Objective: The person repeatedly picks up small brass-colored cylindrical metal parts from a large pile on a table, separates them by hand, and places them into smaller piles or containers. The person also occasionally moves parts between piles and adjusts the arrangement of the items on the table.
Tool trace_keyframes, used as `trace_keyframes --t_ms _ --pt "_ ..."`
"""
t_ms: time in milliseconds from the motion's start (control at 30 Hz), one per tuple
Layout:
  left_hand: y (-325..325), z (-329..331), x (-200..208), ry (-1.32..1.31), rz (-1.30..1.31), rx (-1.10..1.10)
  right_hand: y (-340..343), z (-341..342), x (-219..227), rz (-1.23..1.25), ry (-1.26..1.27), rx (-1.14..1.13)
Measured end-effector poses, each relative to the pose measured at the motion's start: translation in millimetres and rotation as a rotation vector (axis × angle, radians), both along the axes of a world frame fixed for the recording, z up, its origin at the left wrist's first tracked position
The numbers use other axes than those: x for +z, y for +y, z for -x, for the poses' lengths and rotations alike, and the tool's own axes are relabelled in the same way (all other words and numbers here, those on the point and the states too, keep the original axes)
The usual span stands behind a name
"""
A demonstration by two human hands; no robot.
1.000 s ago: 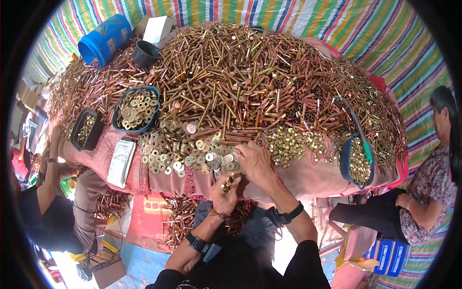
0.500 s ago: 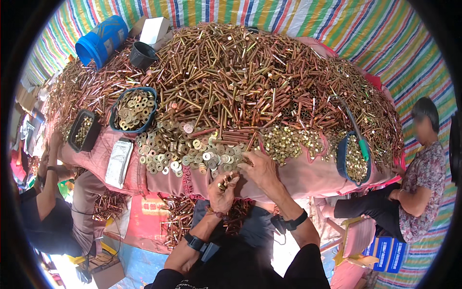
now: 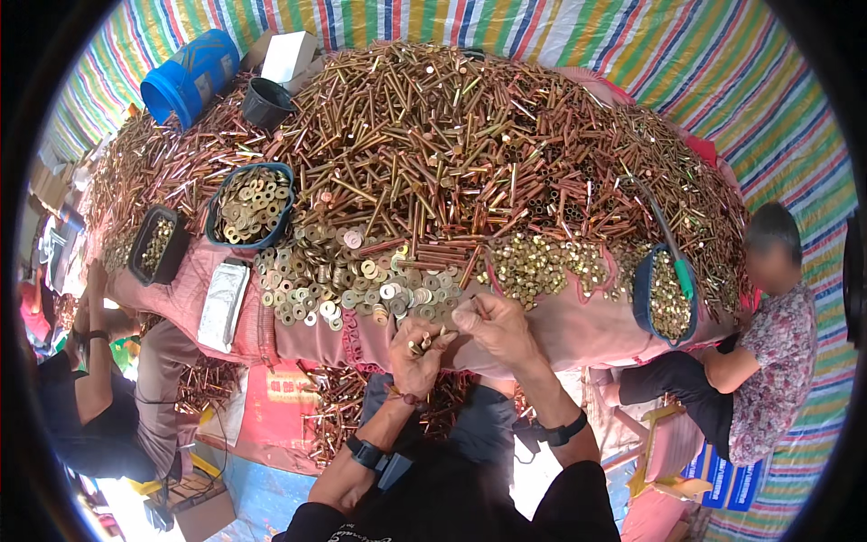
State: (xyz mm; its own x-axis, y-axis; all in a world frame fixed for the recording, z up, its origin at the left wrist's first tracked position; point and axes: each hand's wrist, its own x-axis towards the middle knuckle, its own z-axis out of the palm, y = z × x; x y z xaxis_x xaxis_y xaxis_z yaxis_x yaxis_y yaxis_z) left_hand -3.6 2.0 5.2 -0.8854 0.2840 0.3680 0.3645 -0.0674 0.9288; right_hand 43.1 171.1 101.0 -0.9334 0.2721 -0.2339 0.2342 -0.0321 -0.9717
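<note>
1. The left hand (image 3: 416,363) curls its fingers around brass-coloured metal pieces (image 3: 416,346).
2. The right hand (image 3: 502,334) has its fingertips drawn together; any grip cannot be told.
3. Flat washers (image 3: 386,293) lie just beyond.

Bright white glare hides some floor (image 3: 257,492) below the bench's (image 3: 578,339) near edge; the striped sheet (image 3: 786,135) looks bent.

Left hand (image 3: 414,364) gripping metal pieces (image 3: 421,345), right hand (image 3: 499,331) close — washers (image 3: 387,292) beyond
</note>
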Motion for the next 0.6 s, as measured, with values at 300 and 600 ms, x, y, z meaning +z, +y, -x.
trace_keyframes --t_ms 300,600 --pt "-2.5 -0.7 8.2 -0.043 0.007 -0.012 -16.2 2.9 -4.1 -0.211 0.128 -0.037" --pt "1.0 -2.0 6.5 -0.161 -0.096 -0.054 1.0 -9.9 -1.5 0.297 0.227 -0.166"
